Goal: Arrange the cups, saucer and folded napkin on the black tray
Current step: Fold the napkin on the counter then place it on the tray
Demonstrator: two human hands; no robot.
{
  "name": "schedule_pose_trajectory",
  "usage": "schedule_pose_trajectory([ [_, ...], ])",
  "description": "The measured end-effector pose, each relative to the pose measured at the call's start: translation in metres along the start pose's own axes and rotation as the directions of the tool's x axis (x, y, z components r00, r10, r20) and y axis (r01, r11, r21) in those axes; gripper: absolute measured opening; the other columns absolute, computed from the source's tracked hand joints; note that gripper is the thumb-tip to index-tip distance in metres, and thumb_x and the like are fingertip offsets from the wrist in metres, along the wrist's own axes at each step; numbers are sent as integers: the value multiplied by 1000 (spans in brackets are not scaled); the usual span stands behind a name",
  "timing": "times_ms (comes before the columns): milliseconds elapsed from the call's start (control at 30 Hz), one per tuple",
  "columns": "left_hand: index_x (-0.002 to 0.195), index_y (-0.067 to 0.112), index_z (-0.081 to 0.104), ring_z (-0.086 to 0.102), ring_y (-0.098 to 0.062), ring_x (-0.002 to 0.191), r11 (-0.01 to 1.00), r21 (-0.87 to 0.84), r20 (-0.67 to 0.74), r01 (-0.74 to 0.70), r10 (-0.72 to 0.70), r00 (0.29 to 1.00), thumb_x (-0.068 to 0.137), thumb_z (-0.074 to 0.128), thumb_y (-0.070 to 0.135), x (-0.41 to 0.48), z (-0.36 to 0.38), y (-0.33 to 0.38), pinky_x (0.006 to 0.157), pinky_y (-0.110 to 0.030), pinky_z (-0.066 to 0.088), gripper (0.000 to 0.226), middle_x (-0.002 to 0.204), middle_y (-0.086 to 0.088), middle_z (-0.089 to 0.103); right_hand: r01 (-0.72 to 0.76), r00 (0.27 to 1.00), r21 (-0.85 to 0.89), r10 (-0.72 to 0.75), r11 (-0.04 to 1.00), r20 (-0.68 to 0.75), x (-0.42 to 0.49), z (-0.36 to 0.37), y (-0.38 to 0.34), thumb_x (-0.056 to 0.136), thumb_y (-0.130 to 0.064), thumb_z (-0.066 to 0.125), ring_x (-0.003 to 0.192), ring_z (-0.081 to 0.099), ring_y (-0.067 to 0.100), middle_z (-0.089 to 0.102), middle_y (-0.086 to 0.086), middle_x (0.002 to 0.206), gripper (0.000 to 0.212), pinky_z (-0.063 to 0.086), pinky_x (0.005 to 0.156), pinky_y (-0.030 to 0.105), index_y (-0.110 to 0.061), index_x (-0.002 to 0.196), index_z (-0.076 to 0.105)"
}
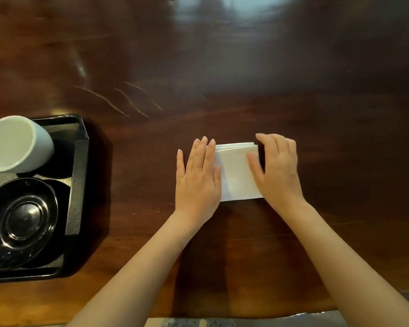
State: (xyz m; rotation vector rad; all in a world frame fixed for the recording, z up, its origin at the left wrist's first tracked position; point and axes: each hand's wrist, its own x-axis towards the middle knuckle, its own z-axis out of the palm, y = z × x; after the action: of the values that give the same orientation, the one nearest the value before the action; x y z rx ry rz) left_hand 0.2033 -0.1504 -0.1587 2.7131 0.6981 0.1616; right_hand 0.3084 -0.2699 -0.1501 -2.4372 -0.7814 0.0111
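A white folded napkin [236, 175] lies on the dark wooden table, right of centre. My left hand [198, 178] rests flat on its left edge, fingers together and stretched out. My right hand [278, 171] presses on its right edge, thumb lying across the paper. At the far left sits the black tray [79, 175], partly cut off by the frame. A white cup [17, 143] stands in the tray's far part and a glossy black saucer [21, 220] lies in its near part.
The polished dark wooden table [222, 79] stretches far beyond the hands, with light scratches near the middle. Its near edge runs along the bottom of the view, with a grey floor strip [293, 319] below.
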Motion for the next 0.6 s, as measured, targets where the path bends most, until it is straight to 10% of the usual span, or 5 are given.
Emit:
schedule_pose_trajectory([
  [300, 123, 16, 57, 48, -21, 128, 997, -68, -47, 30, -33, 998, 93, 50, 24, 17, -14, 0, 111, -46, 28, 32, 130, -2, 58, -43, 998, 194, 34, 980, 48, 16, -3, 7, 89, -20, 59, 98, 41, 9, 63, 4, 105, 15, 33, 76, 10, -12, 101, 65],
  [600, 118, 15, 60, 52, -21, 117, 990, -133, -75, 35, -45, 996, 93, 51, 22, 23, -18, -2, 104, -38, 30, 27, 120, -3, 61, -8, 997, 273, 27, 962, -66, 17, 3, -2, 87, -18, 60, 104, 40, 4, 66, 2, 109, 16, 43, 88, 27, -12, 100, 66],
])
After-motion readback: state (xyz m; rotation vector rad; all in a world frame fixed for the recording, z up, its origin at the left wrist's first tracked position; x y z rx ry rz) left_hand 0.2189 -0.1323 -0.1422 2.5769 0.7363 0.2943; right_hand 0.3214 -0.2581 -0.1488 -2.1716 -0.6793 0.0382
